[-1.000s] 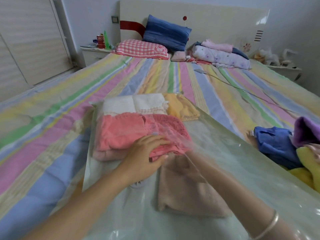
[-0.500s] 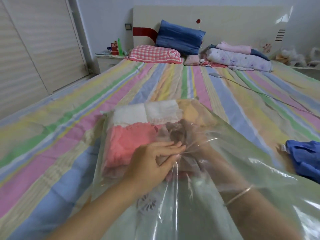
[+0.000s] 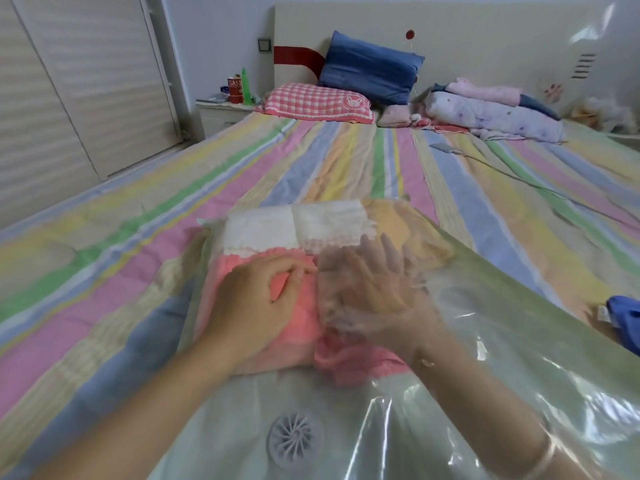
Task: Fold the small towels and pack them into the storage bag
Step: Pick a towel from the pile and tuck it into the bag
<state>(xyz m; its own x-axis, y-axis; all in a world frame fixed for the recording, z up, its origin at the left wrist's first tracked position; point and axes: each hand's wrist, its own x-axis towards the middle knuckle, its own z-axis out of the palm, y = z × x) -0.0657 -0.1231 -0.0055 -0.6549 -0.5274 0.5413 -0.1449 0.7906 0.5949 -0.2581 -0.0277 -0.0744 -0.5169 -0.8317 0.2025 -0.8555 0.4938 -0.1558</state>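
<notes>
A clear plastic storage bag (image 3: 502, 344) with a round valve (image 3: 294, 436) lies on the striped bed. Folded towels sit inside at its far end: two white ones (image 3: 259, 230), a yellow one (image 3: 394, 220), and pink ones (image 3: 301, 320) in front of them. My left hand (image 3: 256, 306) rests on top of the bag over a pink towel, fingers curled and apart, pressing the film down. My right hand (image 3: 374, 289) is inside the bag, seen through the plastic, flat with fingers spread beside the pink towels. Whether a towel lies under it is unclear. A loose blue towel (image 3: 623, 320) lies at the right edge.
At the headboard lie a blue pillow (image 3: 370, 76), a checked pink pillow (image 3: 311, 100) and a pile of folded bedding (image 3: 491, 112). A small device with a cable (image 3: 446, 148) crosses the right side of the bed. A nightstand (image 3: 221, 114) and sliding doors (image 3: 79, 98) stand left.
My right hand has pushed deeper into the bag and now lies flat with spread fingers; the beige towel it held is no longer clearly seen. My left hand shifted left onto the pink towel.
</notes>
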